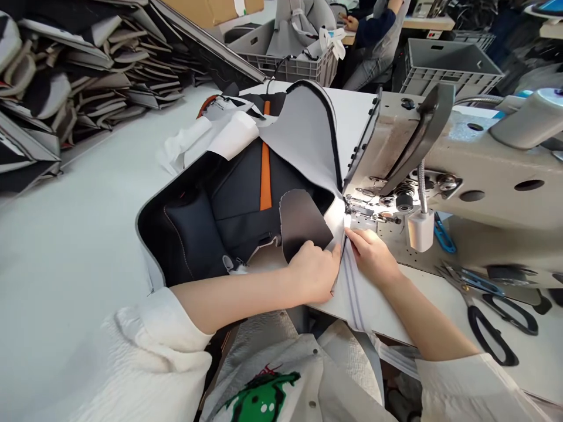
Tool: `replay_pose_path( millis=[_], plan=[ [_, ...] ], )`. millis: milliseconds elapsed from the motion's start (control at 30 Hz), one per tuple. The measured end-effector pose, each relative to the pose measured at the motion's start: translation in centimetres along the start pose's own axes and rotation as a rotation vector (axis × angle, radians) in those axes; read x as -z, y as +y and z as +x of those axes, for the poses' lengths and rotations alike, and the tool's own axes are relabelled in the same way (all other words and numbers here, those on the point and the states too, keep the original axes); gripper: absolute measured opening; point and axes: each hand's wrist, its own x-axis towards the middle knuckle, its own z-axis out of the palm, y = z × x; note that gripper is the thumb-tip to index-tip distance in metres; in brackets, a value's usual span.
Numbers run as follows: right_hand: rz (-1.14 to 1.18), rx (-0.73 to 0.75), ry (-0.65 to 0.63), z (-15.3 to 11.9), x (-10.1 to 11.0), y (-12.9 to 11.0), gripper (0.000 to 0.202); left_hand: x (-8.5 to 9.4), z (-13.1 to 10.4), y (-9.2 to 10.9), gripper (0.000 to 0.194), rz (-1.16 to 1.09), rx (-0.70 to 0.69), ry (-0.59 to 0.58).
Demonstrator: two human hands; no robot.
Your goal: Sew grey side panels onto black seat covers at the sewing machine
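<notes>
A black seat cover with an orange stripe and pale grey backing lies turned up on the table, its edge running to the lit needle area of a sewing machine. My left hand is closed on the cover's near edge, beside a dark brown flap, with the index finger along the seam. Just right of it, my right hand pinches a white strip with bluish lines, close to the presser foot. That strip hangs over the table's front edge. My right fingertips partly hide the join between strip and cover.
Black-handled scissors and blue thread snips lie right of my right hand. Stacked cut panels fill the back left. Grey crates stand behind the table, near another person's sleeve.
</notes>
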Motion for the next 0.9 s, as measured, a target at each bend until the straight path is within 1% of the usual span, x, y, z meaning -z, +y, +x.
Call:
replay_pose_path(
  millis=[100, 200, 267, 333, 400, 467, 533, 600, 700, 800, 900],
  plan=[
    [-0.005, -0.031, 0.021, 0.3, -0.3, -0.2, 0.033, -0.1, 1.3, -0.6, 0.089, 0.025, 0.007, -0.017],
    [-0.028, -0.155, 0.042, 0.6, -0.6, 0.1, 0.033, 0.0, 2.5, -1.1, 0.09, 0.015, 0.015, -0.019],
    [-0.058, -0.237, 0.048, 0.7, -0.7, 0.3, 0.031, 0.1, 3.1, -1.4, 0.088, 0.007, 0.019, 0.003],
    [-0.097, -0.271, 0.037, 0.8, -0.7, 0.5, 0.028, 0.2, 3.3, -1.7, 0.086, 0.0, 0.008, 0.029],
    [-0.135, -0.28, 0.017, 0.9, -0.5, 0.5, 0.026, 0.1, 3.2, -2.1, 0.084, -0.008, -0.022, 0.056],
    [-0.159, -0.275, 0.009, 0.9, -0.3, 0.4, 0.026, -0.2, 2.6, -2.4, 0.077, -0.02, -0.07, 0.094],
    [-0.161, -0.257, 0.015, 1.0, -0.1, 0.3, 0.025, -0.7, 1.7, -2.7, 0.068, -0.015, -0.119, 0.156],
    [-0.162, -0.238, 0.024, 1.0, 0.0, 0.2, 0.025, -1.3, 0.8, -2.8, 0.065, 0.02, -0.142, 0.228],
    [-0.167, -0.23, 0.02, 1.0, 0.1, 0.1, 0.025, -1.9, 0.2, -2.8, 0.067, 0.078, -0.112, 0.267],
    [-0.178, -0.23, -0.007, 1.0, 0.2, 0.1, 0.024, -2.0, 0.3, -2.6, 0.067, 0.1, -0.075, 0.254],
    [-0.197, -0.222, -0.018, 1.0, 0.3, 0.0, 0.024, -2.0, 0.6, -2.6, 0.064, 0.102, -0.069, 0.275]
  ],
)
